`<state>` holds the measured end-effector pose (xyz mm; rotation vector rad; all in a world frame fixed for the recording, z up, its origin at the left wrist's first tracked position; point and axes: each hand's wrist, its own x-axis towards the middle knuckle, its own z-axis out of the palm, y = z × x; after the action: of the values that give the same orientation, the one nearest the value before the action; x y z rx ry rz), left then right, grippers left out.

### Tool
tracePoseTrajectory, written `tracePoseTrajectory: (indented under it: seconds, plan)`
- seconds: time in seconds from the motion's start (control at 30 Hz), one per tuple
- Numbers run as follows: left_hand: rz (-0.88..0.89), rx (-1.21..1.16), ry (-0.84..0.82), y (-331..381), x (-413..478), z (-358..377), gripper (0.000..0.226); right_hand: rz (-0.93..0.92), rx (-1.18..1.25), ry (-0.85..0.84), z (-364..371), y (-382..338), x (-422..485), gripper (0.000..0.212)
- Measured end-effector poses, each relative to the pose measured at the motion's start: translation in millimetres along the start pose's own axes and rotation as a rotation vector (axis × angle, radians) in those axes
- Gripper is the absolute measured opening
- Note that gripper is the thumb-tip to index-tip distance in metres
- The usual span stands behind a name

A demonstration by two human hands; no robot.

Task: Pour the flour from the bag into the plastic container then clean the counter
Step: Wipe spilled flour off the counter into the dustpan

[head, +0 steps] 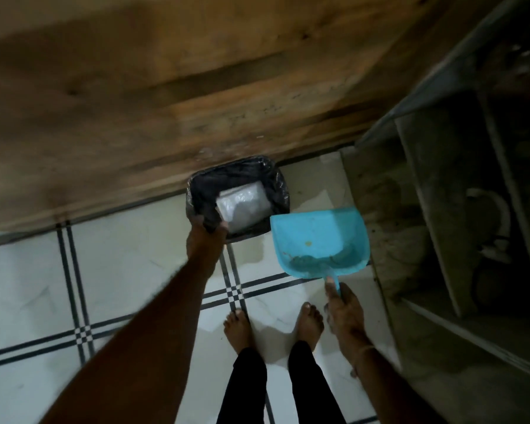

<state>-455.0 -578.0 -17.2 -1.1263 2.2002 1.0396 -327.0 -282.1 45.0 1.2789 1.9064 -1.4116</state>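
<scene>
A small bin (276, 182) lined with a black plastic bag stands on the tiled floor against a wooden panel. A crumpled clear plastic bag (244, 206) lies inside it. My left hand (205, 237) grips the bin's near rim and the liner. A blue dustpan (318, 237) hovers just right of the bin, with a little dirt and pale dust gathered near its handle end. My right hand (344, 307) holds the dustpan's handle.
A wooden panel (166, 102) rises behind the bin. Grey shelving (441, 209) with dim objects stands at the right. My bare feet (273, 325) stand on white floor tiles (120, 270) with black lines.
</scene>
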Motion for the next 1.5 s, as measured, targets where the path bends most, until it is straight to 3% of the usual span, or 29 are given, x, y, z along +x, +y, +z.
tracePoseTrajectory:
  seconds: [0.07, 0.1, 0.27, 0.37, 0.47, 0.73, 0.9, 1.0, 1.13, 1.3, 1.43, 1.5]
  plan:
    - [0.119, 0.139, -0.056, 69, -110, -52, 0.059, 0.04, 0.085, -0.001, -13, -19, -36, 0.032]
    - [0.171, 0.22, -0.035, 80, -124, -50, 0.062, 0.062, 0.149, -0.014, -23, -28, -54, 0.026]
    - [0.469, 0.57, -0.135, 137, -242, -98, 0.073, 0.06, 0.139, -0.065, -91, -63, -159, 0.025]
    - [0.68, 0.611, -0.144, 162, -295, -117, 0.074, 0.034, 0.206, -0.012, -131, -73, -217, 0.023]
    - [0.846, 0.634, -0.209, 187, -348, -126, 0.073, 0.0, 0.279, 0.05, -161, -73, -264, 0.04]
    - [1.151, 0.671, -0.386, 259, -475, -84, 0.076, 0.052, 0.613, 0.156, -215, -52, -336, 0.043]
    - [1.316, 0.75, -0.402, 304, -523, -45, 0.077, 0.044, 0.781, 0.203, -250, -44, -347, 0.041]
    - [1.325, 0.775, -0.397, 327, -536, -17, 0.075, 0.003, 0.812, 0.204, -271, -42, -340, 0.045]
    - [1.318, 0.777, -0.347, 352, -539, 10, 0.063, -0.026, 0.777, 0.239, -280, -36, -337, 0.065]
    - [1.447, 0.888, -0.132, 400, -530, 35, 0.06, 0.0, 0.86, 0.26, -279, -39, -339, 0.09]
    - [1.518, 1.002, -0.091, 439, -514, 64, 0.065, 0.025, 0.818, 0.359, -266, -48, -341, 0.082]
    - [1.58, 1.064, -0.092, 450, -506, 76, 0.068, 0.045, 0.845, 0.374, -258, -55, -342, 0.064]
